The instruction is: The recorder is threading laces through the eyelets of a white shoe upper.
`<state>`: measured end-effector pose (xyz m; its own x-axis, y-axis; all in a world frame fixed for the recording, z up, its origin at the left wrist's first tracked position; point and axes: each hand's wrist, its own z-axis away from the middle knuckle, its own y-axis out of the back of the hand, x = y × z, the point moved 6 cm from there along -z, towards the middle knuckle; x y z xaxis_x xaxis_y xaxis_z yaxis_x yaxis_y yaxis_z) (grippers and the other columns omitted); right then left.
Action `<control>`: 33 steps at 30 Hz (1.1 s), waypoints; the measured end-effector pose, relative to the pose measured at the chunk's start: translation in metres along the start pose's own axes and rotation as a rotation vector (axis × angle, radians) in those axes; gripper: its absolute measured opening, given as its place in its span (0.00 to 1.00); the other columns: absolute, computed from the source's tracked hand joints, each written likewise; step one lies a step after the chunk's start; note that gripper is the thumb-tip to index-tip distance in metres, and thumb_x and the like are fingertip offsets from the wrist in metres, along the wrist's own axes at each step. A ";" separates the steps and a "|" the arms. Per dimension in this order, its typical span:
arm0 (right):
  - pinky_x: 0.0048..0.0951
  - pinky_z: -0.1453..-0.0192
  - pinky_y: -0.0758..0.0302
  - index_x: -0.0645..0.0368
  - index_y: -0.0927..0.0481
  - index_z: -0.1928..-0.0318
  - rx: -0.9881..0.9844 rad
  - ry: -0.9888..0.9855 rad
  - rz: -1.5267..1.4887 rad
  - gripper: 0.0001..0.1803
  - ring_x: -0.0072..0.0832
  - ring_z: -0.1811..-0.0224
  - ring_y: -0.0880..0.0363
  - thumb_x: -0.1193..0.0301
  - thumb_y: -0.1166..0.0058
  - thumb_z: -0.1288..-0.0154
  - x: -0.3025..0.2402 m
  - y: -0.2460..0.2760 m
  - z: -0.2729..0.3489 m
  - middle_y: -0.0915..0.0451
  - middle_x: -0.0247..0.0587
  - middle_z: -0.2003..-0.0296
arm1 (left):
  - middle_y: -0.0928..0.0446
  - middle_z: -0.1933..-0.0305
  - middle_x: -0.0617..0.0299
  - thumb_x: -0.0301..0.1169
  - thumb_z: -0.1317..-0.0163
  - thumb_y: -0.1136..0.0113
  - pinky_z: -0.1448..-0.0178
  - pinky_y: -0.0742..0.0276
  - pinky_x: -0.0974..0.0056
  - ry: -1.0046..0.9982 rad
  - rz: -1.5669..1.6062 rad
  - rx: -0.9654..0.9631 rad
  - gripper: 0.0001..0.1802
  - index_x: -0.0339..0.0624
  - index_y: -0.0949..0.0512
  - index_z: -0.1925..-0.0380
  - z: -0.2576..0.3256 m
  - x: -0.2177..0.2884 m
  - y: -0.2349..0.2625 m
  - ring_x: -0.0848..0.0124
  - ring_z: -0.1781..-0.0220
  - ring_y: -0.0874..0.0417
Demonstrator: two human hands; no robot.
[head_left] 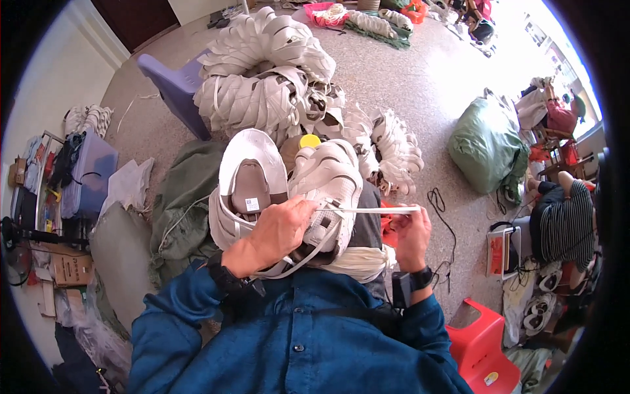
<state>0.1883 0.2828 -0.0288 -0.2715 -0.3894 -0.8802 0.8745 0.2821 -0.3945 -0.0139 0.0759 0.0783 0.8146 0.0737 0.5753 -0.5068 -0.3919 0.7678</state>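
A beige-white sneaker (pixel 331 177) lies on my lap with its laces partly threaded. A white shoelace (pixel 377 210) runs taut from its eyelet area out to the right. My right hand (pixel 412 240) pinches the lace's outer end between thumb and fingers. Over the sneaker's upper rests my left hand (pixel 279 230), its fingers closed at the spot where the lace leaves the shoe; what exactly they grip is hidden. Beside it on the left, a second pale sneaker (pixel 252 180) shows its brown insole. A bundle of white laces (pixel 361 262) lies below my hands.
Ahead are heaps of linked shoe uppers (pixel 256 98) by a purple chair (pixel 174 92). A green sack (pixel 485 144) and a black cord (pixel 441 217) lie to the right. Nearby stands a red stool (pixel 479 341). Another person in stripes (pixel 564 223) sits at far right.
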 end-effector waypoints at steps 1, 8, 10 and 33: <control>0.26 0.70 0.21 0.59 0.25 0.57 -0.001 -0.004 0.001 0.10 0.23 0.72 0.19 0.67 0.57 0.21 -0.001 0.010 0.000 0.16 0.42 0.65 | 0.23 0.63 0.42 0.21 0.37 0.43 0.60 0.22 0.52 -0.001 0.048 0.004 0.11 0.31 0.22 0.54 -0.003 -0.002 0.000 0.45 0.63 0.19; 0.30 0.64 0.20 0.56 0.27 0.53 0.099 -0.139 -0.187 0.09 0.28 0.65 0.18 0.67 0.57 0.24 0.014 0.077 -0.009 0.16 0.44 0.56 | 0.23 0.66 0.45 0.21 0.35 0.43 0.61 0.24 0.55 0.079 0.147 0.016 0.07 0.34 0.20 0.58 -0.010 -0.020 0.002 0.46 0.63 0.19; 0.30 0.64 0.21 0.57 0.27 0.52 0.104 -0.152 -0.216 0.09 0.28 0.65 0.18 0.67 0.57 0.23 0.012 0.080 -0.010 0.16 0.44 0.56 | 0.23 0.66 0.45 0.21 0.36 0.43 0.60 0.24 0.54 0.063 0.135 0.026 0.07 0.34 0.20 0.59 -0.011 -0.029 0.003 0.46 0.63 0.19; 0.23 0.50 0.26 0.65 0.22 0.51 -0.151 0.262 0.619 0.08 0.20 0.57 0.24 0.76 0.51 0.26 0.000 0.024 0.016 0.21 0.34 0.58 | 0.18 0.71 0.58 0.28 0.33 0.40 0.62 0.24 0.66 0.301 0.408 -0.068 0.08 0.32 0.20 0.63 -0.033 -0.041 -0.020 0.75 0.68 0.20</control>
<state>0.2157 0.2755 -0.0338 0.1549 0.1018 -0.9827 0.8396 0.5106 0.1852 -0.0461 0.1105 0.0489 0.4343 0.1916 0.8802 -0.7922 -0.3839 0.4744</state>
